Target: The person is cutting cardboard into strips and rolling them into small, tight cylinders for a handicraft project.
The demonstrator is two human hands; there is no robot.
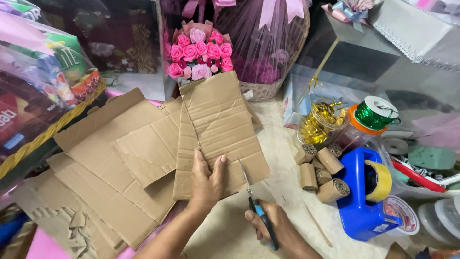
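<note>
My left hand (207, 180) lies flat on a brown corrugated cardboard sheet (220, 125), pressing its near edge down. My right hand (274, 229) grips blue-handled scissors (258, 208), whose blades point up toward the sheet's lower right edge, close beside my left thumb. The sheet overlaps other flattened cardboard pieces (120, 158) spread to the left.
Several rolled cardboard tubes (318, 171) lie to the right beside a blue tape dispenser (360, 194). Behind are a pink rose bouquet (199, 52), a wicker basket (268, 72), a jar of gold ribbon (320, 123), a green wire spool (374, 115) and a wrapped snack hamper (43, 91) at left.
</note>
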